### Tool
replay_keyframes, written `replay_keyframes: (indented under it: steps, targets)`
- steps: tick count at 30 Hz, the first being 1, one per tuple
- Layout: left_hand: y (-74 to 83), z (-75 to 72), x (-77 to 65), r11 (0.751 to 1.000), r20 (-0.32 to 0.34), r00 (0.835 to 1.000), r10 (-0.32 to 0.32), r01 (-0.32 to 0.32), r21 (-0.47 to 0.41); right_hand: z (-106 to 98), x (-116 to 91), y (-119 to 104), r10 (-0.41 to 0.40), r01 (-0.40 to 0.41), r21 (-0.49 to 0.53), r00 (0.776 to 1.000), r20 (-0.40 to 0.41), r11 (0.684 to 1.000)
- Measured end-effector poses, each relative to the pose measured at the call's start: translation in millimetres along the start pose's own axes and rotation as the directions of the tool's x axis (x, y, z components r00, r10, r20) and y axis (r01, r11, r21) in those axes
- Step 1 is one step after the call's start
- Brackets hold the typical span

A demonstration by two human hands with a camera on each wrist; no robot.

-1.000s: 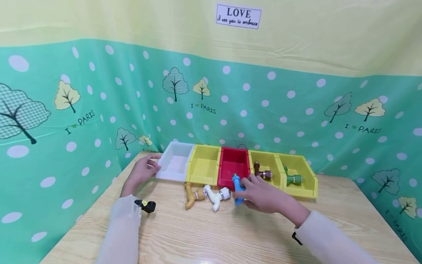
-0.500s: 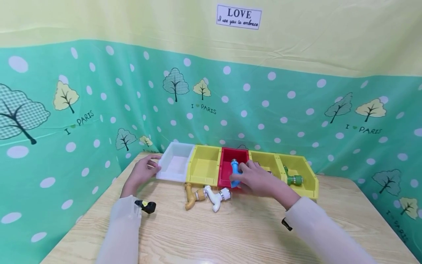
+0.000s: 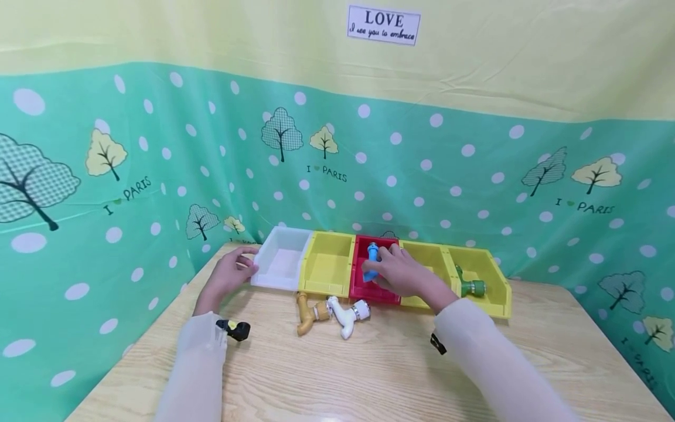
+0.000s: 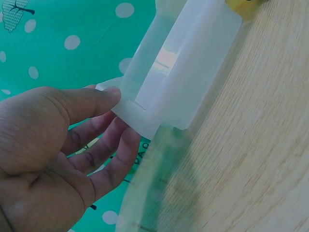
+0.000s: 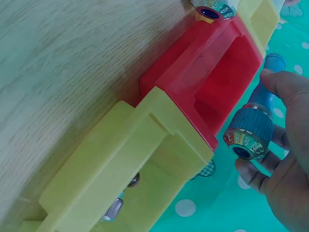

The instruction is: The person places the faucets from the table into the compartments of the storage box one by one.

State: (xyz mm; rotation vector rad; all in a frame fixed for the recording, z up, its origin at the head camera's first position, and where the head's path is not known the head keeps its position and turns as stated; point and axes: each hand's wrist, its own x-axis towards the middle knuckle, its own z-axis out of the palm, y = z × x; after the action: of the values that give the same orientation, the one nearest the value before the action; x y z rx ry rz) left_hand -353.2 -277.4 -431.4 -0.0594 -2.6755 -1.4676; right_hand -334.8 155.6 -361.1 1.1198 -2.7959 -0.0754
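**Sky-blue, elbow-shaped tap (image 3: 371, 252) poised over the red plastic bin (image 3: 371, 291)**

Nearest is the pale wood-grain table (image 3: 316, 375). On it, just in front of the row of bins, lie a mustard-coloured tap with a hooked spout (image 3: 307, 316) and, close beside it, a glossy white tap with a metal collar (image 3: 346, 316); neither is held.

At the row's left end, the left hand (image 3: 228, 275) lightly pinches the corner of a translucent white plastic bin (image 3: 271, 282), thumb over the edge, other fingers loosely curled behind it, probably to steady it. Next stands a yellow plastic bin (image 3: 324, 288), then the red one.

The right hand (image 3: 403, 274) grips the blue tap between thumb and curled fingers, above the red bin's hollow. The step in hand looks like placing this tap there; the next move seems to call for lowering it between the side walls, then letting go.

Farther right, another yellow bin (image 5: 104, 159) carries a brownish, metal-trimmed piece (image 5: 114, 210), largely hidden. The yellow bin at the right end (image 3: 487, 308) contains a dark-green tap (image 3: 473, 287). Behind everything hangs a dotted green fabric backdrop (image 3: 448, 170).
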Motion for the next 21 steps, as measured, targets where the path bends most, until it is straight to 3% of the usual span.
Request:
replay_keyframes:
  steps: [21]
  targets:
    - [0.7,-1.2,0.4,1.0,0.001,1.0,0.012,-0.012,0.001,24.5,32.2,8.7,0.125,-0.124,-0.008,0.989,0.081,0.992]
